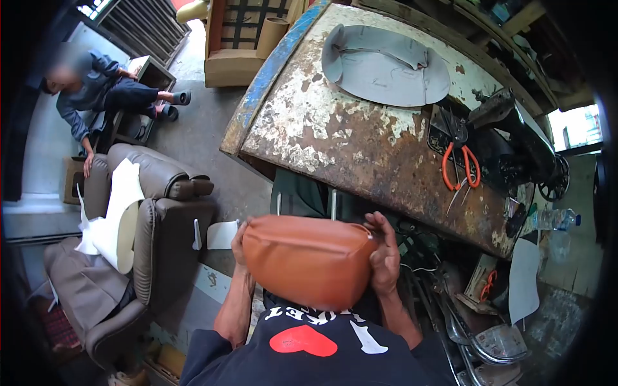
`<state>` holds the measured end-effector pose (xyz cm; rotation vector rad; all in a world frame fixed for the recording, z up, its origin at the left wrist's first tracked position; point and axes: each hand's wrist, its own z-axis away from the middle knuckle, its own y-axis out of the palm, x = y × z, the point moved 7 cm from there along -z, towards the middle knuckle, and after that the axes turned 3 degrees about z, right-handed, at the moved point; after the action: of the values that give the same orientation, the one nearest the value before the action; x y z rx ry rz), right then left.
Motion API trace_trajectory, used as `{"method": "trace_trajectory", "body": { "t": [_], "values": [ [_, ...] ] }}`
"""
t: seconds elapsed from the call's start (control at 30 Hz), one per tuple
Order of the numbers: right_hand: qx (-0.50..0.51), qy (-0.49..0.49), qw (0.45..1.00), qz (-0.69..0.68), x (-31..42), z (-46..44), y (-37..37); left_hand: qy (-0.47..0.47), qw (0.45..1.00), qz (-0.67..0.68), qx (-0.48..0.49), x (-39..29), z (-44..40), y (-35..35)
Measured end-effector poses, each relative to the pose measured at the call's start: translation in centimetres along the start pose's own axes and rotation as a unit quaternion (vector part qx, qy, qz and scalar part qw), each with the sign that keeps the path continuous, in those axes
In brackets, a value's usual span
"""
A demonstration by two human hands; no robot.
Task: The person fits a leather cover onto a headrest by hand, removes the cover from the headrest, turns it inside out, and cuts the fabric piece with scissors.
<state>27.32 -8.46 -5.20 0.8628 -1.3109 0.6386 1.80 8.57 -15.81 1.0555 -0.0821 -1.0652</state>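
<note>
A car headrest [302, 257] covered in tan-brown leather is held above my lap, its two metal posts pointing away from me. My left hand [239, 246] grips its left end, the fingers mostly hidden behind the cover. Against the right end presses my right hand [385, 257], with the thumb side on the leather and some fingers raised off it. On the worn table beyond lie orange-handled scissors [461, 164] and a grey sewn cover piece [386, 67].
A black sewing machine [515, 128] stands on the peeling tabletop [309, 122] at right. To the left is a brown armchair [174, 238] with white material on it. A person [96, 90] sits behind it. Metal tubes [450, 315] and a plastic bottle [557, 220] are at right.
</note>
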Motion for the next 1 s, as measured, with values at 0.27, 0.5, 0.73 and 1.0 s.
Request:
{"method": "trace_trajectory", "body": {
  "t": [0.27,0.5,0.73,1.0],
  "values": [
    [0.020,0.058,0.998,0.028,8.9,0.2,1.8,0.144,0.780,-0.598,0.113,0.7,-2.5,6.5],
    [0.027,-0.006,0.991,0.132,7.9,-0.3,3.4,0.184,0.787,-0.517,0.280,-1.4,6.5,21.9],
    [0.089,-0.075,0.971,0.207,9.3,-1.0,4.3,0.183,0.664,-0.642,0.337,-1.1,6.7,24.4],
    [0.141,-0.087,0.968,0.189,8.6,-2.1,3.9,0.160,0.827,-0.447,0.300,0.5,5.5,22.4]
  ]
}}
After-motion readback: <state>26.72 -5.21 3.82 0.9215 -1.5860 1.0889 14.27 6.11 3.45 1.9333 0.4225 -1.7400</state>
